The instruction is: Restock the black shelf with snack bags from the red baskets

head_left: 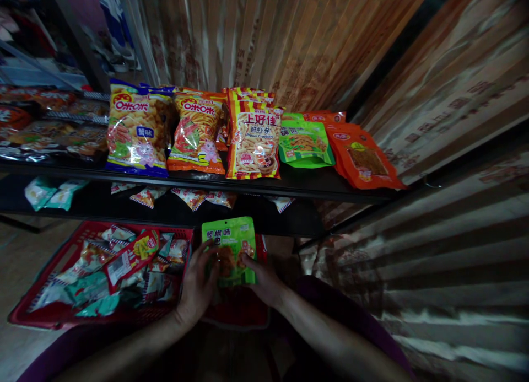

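Note:
A bright green snack pouch (236,236) stands upright between my hands, its printed front towards me, in front of the lower shelf. My right hand (264,280) grips its right edge, thumb on the front and the other fingers hidden behind. At the left edge, my left hand (199,283) has curled fingers against the pouch; part of its grip is in shadow. Under the pouch shows a red basket (243,316), mostly hidden. A similar green pouch (306,145) leans on the upper shelf beside a bag of prawn crackers (254,142).
The upper shelf (297,183) also bears orange pouches (367,159), several puffed-snack bags (138,128) and dark-wrapped packs (53,134). Small packets (151,195) lie on the lower shelf. A red basket (31,318) full of small packets stands at left. Pleated curtain (454,216) hangs at right.

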Tool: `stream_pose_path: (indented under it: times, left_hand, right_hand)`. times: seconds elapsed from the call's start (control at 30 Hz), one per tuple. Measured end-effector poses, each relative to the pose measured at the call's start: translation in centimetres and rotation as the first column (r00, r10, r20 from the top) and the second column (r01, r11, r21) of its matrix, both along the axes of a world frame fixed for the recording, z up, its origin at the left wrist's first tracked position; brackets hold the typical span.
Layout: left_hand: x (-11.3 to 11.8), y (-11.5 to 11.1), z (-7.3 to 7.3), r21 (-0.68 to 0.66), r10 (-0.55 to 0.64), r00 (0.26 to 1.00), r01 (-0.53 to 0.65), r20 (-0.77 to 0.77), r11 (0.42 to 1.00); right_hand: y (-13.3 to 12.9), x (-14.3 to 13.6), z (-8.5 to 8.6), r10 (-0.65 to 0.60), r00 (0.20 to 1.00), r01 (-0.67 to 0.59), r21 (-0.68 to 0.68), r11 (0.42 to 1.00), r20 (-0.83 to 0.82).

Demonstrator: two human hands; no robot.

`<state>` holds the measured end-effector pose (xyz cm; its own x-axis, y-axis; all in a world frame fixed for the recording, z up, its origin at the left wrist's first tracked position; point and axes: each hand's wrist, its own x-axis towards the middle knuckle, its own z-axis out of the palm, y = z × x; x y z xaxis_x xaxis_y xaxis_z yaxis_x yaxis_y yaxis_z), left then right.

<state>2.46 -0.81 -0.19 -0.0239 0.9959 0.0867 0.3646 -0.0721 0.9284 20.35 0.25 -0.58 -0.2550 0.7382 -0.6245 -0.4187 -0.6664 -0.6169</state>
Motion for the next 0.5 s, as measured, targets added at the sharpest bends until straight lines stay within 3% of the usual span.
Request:
stream_pose_path:
  times: [0.07,0.13,0.2,0.27,0.3,0.37,0.5]
  left_hand:
    - [-0.7,1.3,-0.3,-0.145,0.230,0.967,-0.214,0.108,0.966]
    - [-1.2,2.1,-0.3,-0.453,0.364,0.894,-0.219,0.261,0.864]
    - [-1.4,2.5,-0.1,-0.708,0.420,0.799,0.010,0.430,0.706]
    - [-1.4,2.5,0.2,-0.751,0.431,0.685,0.262,0.588,0.607]
    - [-1.3,2.4,0.4,-0.727,0.428,0.632,0.337,0.646,0.598]
    - [-1.2,2.2,0.6,-0.674,0.424,0.559,0.377,0.713,0.635]
    - [-0.9,2.3,0.5,-0.681,0.477,0.536,0.281,0.696,0.676]
  right_hand:
    - [0.3,0.5,-0.1,0.005,1.000,-0.005,-0.017,1.000,-0.021]
    - [0.7,1.0,-0.2,-0.011,0.999,0.009,-0.042,0.999,-0.048]
    - [1.1,1.3,-0.2,-0.012,0.996,0.005,-0.072,0.997,-0.092]
    - [1.5,1.6,0.0,0.025,0.991,-0.038,-0.096,0.995,-0.134]
    - [1.7,1.6,0.1,0.055,0.987,-0.071,-0.102,0.992,-0.149]
    - [1.9,1.7,0.3,0.109,0.981,-0.127,-0.104,0.986,-0.160]
    - [1.8,1.6,0.2,0.122,0.981,-0.131,-0.052,0.990,-0.154]
